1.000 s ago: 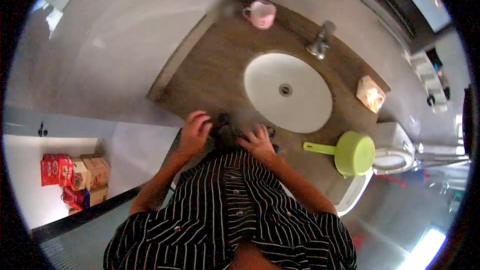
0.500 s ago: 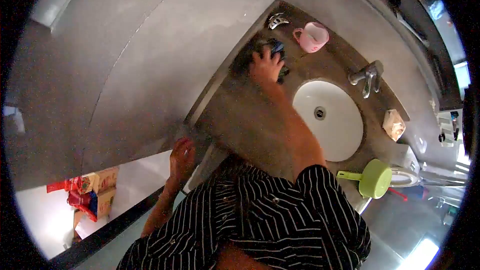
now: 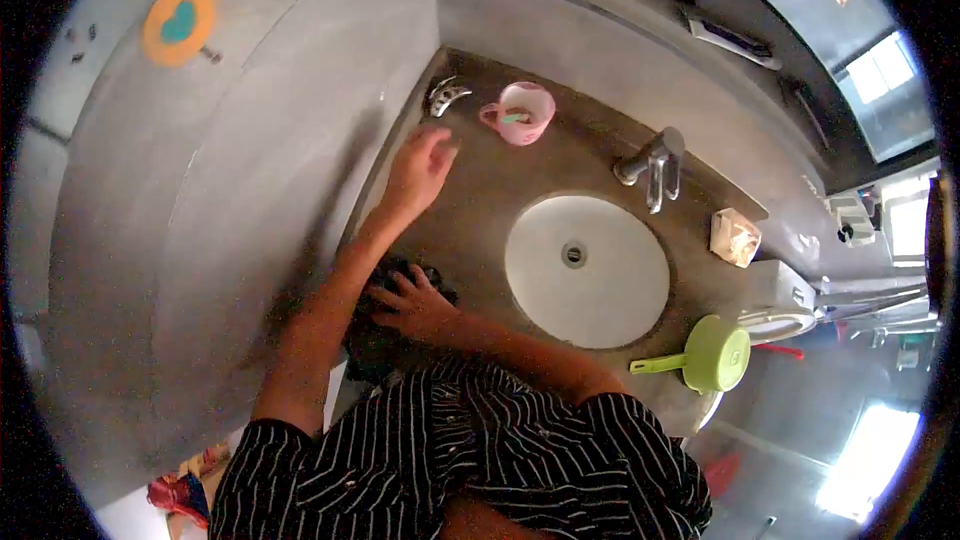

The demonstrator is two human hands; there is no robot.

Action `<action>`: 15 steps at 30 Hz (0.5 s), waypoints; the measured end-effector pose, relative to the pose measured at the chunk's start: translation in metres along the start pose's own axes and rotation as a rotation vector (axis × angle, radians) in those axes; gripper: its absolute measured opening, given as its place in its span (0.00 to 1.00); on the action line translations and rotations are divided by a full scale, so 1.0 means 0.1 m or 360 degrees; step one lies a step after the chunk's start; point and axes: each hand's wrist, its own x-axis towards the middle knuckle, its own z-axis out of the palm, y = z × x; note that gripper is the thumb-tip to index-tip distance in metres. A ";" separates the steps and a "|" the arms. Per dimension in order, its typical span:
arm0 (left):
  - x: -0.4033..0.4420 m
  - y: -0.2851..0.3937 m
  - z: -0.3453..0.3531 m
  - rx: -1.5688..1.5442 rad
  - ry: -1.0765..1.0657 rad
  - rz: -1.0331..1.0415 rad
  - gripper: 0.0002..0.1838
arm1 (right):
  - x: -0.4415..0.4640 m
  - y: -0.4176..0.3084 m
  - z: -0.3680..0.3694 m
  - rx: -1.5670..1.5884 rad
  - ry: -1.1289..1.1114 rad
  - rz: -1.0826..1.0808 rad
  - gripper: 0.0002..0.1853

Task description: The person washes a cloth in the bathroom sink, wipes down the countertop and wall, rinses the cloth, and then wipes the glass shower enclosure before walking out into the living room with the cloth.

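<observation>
Your right hand (image 3: 412, 308) is resting spread on bunched dark cloth (image 3: 370, 345), your left hand (image 3: 419, 176) standing half-open near the clip (image 3: 447, 98).

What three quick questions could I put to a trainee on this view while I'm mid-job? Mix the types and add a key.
1. Multiple choice: the right hand lies spread on which thing?
A) the pink ceramic-looking mug
B) the black, crumpled, soft-looking bundle
C) the shiny chrome tap
2. True or false: the lime-green round pan with a straight handle sits outside the white oval basin.
3. Fill in: the thing nearest the left hand's fingertips is the silver-toned, claw-shaped ____.

Key: 1. B; 2. True; 3. clip
</observation>
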 end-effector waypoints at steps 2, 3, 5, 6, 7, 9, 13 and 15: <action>0.35 -0.18 0.37 0.0103 0.0015 0.0117 0.16 | 0.07 0.22 -0.13 -0.0076 -0.0091 0.0193 0.20; 0.48 -0.30 0.58 0.0140 0.0015 0.0137 0.17 | 0.11 0.35 -0.21 -0.0109 -0.0136 0.0288 0.20; 0.68 -0.49 0.86 0.0194 -0.0133 0.0121 0.18 | 0.19 0.57 -0.40 -0.0127 -0.0068 0.0347 0.21; 0.75 -0.59 0.95 0.0210 -0.0286 0.0083 0.18 | 0.21 0.67 -0.46 -0.0135 -0.0033 0.0382 0.21; 0.78 -0.56 1.01 0.0226 -0.0444 0.0043 0.18 | 0.20 0.77 -0.43 -0.0141 -0.0062 0.0321 0.21; 0.81 -0.53 1.06 -0.0560 -0.0720 -0.0831 0.13 | 0.16 0.91 -0.37 -0.0143 -0.0116 0.0203 0.21; 0.70 -0.31 0.78 -0.0554 -0.0659 -0.0682 0.12 | 0.00 1.14 -0.33 -0.0223 -0.0005 0.0339 0.18; 0.59 -0.12 0.49 -0.0576 -0.0568 -0.0677 0.13 | -0.23 1.48 -0.37 -0.0217 0.0307 0.0525 0.17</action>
